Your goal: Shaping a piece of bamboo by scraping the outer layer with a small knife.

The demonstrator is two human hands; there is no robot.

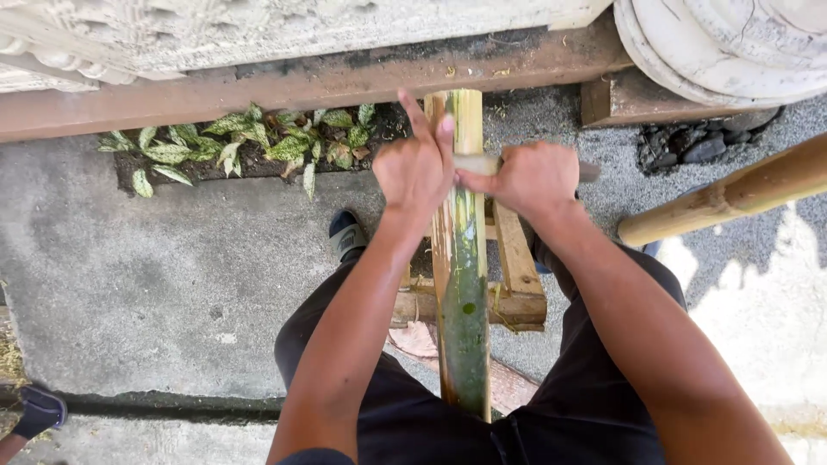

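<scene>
I count two hands on one tool and one bamboo pole [463,284] under them, with a second, tan pole [732,194] lying well apart at the right edge of the view. My left hand [415,170] is clamped on one end of a pale-handled blade [475,164] that lies crosswise over the bamboo, its forefinger sticking up past the pole; my right hand [527,179] is closed in a fist on the other end, and a short grey tip of the tool shows beyond its knuckles. The two hands sit just beside each other, one on either side of the pole. The bamboo runs lengthwise between my knees, from my lap up toward the rusty beam [301,86] at the top. Its lower stretch is dark green and glossy; nearer the hands the skin is stripped to pale yellow with thin green streaks, and the top end is cut flat and cream-coloured. It rests on one small wooden stand [517,284] on the concrete ground [155,267]. I see one dark shoe [346,232] beside the stand, one patch of speckled green plants [250,142] along the beam, and one sandalled foot [34,412] of another person at the lower left corner.
</scene>
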